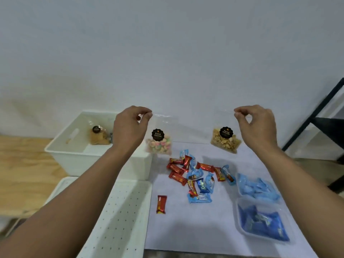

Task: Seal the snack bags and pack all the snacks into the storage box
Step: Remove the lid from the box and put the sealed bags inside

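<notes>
My left hand (130,125) pinches the top corner of a clear bag of coloured biscuits (159,145), which hangs above the table beside the white storage box (61,148). My right hand (257,123) pinches the top of a clear bag of peanuts (225,141), also hanging in the air. Each bag bears a black round label. Inside the box lies another bag of brown snacks (98,135). Several red and blue wrapped candies (197,175) lie scattered on the white table sheet below the bags.
A perforated white lid (119,216) lies in front of the box. One red candy bar (161,204) sits alone near it. Two clear tubs of blue packets (260,207) stand at the right. A black frame (316,112) rises at the far right; a wooden surface (22,170) lies left.
</notes>
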